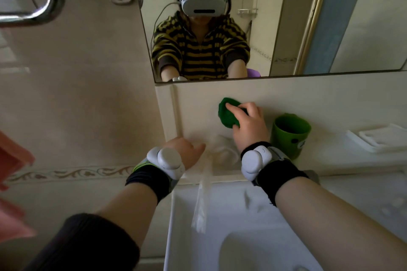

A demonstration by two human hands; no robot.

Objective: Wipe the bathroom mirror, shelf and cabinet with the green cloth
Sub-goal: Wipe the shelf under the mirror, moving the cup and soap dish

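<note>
- I am gripping the green cloth (226, 114) in my right hand (248, 125), long axis upright, under the mirror (286, 28)'s lower edge; bare panel (198, 103) lying leftward.
- My left hand (182, 149) is resting near the shelf (330, 158)'s left end; its grip I cannot tell.

Green cup (290, 134) blocks shelf (330, 160) right; soap dish (383, 139) beyond.

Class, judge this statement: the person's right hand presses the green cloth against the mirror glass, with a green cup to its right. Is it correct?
Not quite. In the head view the right hand presses the green cloth against the pale wall panel below the mirror, not the glass. The green cup does stand to its right.
</note>
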